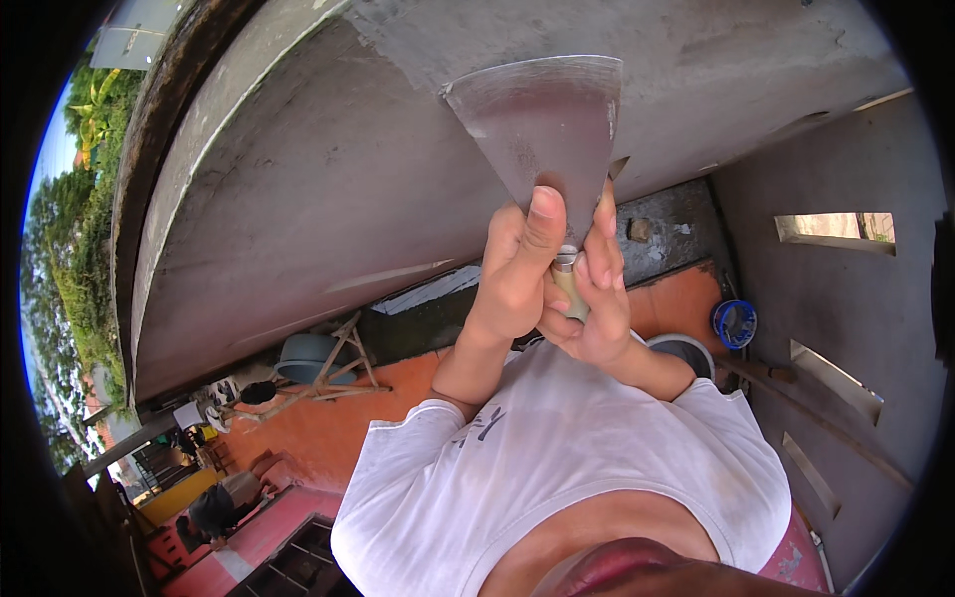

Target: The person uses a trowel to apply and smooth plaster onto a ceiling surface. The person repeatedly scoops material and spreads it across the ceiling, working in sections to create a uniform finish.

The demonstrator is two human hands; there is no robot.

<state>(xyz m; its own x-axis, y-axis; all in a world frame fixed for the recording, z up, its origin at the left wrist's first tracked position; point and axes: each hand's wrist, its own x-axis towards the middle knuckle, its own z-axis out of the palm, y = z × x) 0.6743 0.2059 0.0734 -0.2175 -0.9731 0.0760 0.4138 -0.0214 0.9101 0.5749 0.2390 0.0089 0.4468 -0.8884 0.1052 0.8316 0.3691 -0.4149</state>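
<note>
A wide putty knife with a flared metal blade is raised before me, its broad edge pointing up at the grey plastered surface. Whether that edge touches the plaster I cannot tell. My left hand is closed on the lower blade, thumb pressed flat on its face. Around the pale yellow-green handle and the blade's neck, my right hand is closed too, its fingers reaching up along the blade's right side. A small dark pointed piece shows beside those fingertips; what it belongs to is hidden.
The grey plastered surface curves overhead, and a wall with narrow slots stands at right. Below are a wooden trestle, a grey tub, a blue bucket and a long pole. Another person bends at lower left.
</note>
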